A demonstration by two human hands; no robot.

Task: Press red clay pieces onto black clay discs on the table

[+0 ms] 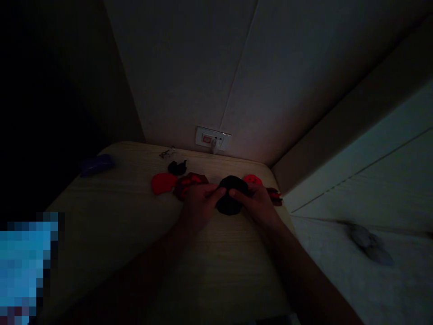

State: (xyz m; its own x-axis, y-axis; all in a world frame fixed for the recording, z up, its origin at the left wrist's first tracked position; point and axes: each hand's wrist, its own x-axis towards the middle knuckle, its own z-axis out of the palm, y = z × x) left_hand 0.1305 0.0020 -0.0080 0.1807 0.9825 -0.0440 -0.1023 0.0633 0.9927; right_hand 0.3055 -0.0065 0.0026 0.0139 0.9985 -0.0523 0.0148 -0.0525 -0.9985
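Both thumbs lie on top of a flat, black, roundish piece (232,205); its material is too dark to tell. My left hand (201,203) grips its left edge, and my right hand (259,203) pinches its right side. Behind my left hand is a dark piece with bright red patches (189,180), partly hidden. A plain red disc (163,184) rests beside that, with a small black lump (177,167) just above. Past my right hand, a red piece with dark dots (253,179) and a dark red layered piece (274,196) lie partly covered.
The light wooden table (162,266) meets a wall carrying a socket panel (213,138) with a plug in it. A purple object (97,165) is at the left edge. Grey slippers (368,243) seem to lie on the floor right of the table.
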